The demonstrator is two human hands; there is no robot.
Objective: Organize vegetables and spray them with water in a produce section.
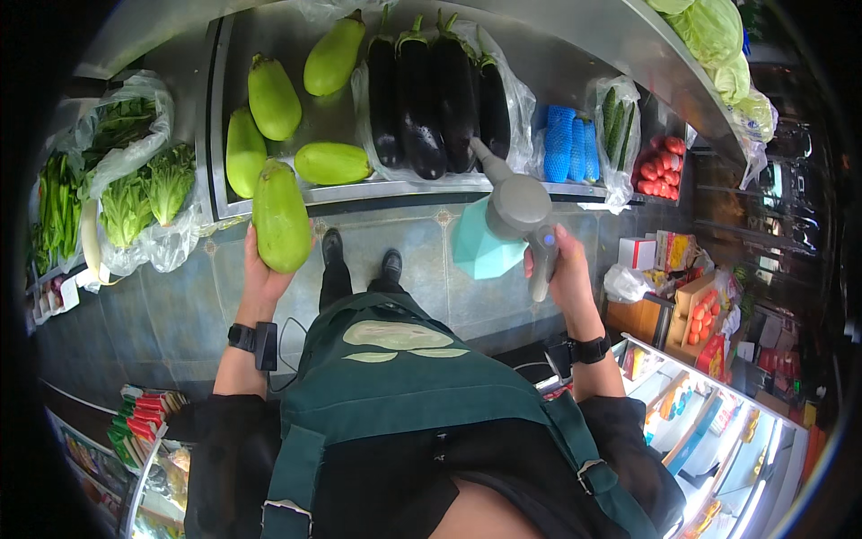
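Observation:
My left hand (268, 273) holds a light green zucchini-type squash (281, 219) upright from below, just in front of the steel shelf edge. In my right hand (562, 259) is the grey handle of a spray bottle (495, 222) with a faceted turquoise tank; a small blue light glows on the handle. Its nozzle points toward the dark purple eggplants (421, 101), which lie side by side on clear plastic in the metal display tray. Several similar squashes (275, 98) lie in the same tray, left of the eggplants.
Bagged leafy greens (124, 209) and green peppers (57, 209) are at left. Blue-netted produce (571, 145), bagged cucumbers (618, 121) and tomatoes (662, 168) sit at right. Cabbages (714, 40) lie on the upper shelf. A lit glass display case (714, 431) stands behind at right, near boxes.

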